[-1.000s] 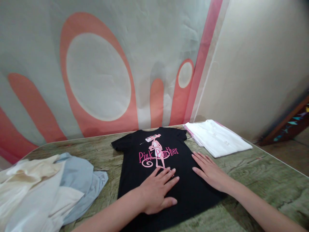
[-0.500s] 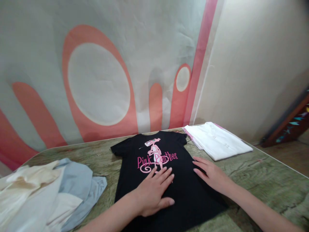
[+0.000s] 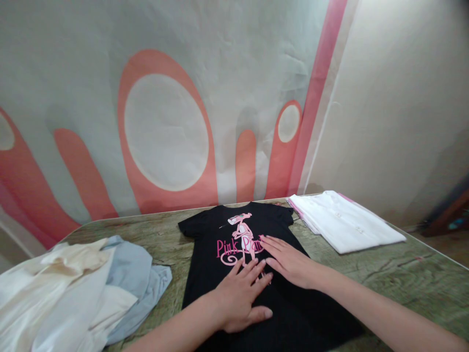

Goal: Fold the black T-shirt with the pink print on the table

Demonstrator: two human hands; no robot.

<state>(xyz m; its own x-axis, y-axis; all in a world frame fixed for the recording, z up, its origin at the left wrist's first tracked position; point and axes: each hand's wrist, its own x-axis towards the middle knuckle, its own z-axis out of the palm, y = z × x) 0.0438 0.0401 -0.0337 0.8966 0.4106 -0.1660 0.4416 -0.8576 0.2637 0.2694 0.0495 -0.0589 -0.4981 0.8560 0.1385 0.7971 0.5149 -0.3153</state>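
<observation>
Black T-shirt (image 3: 207, 264) (pink cartoon print (image 3: 241, 230)), white garment (image 3: 348, 225), greenish wood-grain tabletop (image 3: 414, 278).

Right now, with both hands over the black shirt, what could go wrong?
Sliding the right hand, which covers part of the pink lettering, might wrinkle the black shirt. The left hand could drag it crooked too. One sleeve is close to the folded white garment, so a sideways tug might nudge that.

On the black T-shirt (image 3: 296, 310), the right hand (image 3: 289, 264) hides the end of the lettering (image 3: 227, 248), and the left hand (image 3: 240, 296) part of the printed figure's (image 3: 244, 234) lower end. Left of the shirt, the cloth pile (image 3: 66, 288) runs off-frame; far right, a dark object (image 3: 449, 220) is cut off, too blurred to tell.
</observation>
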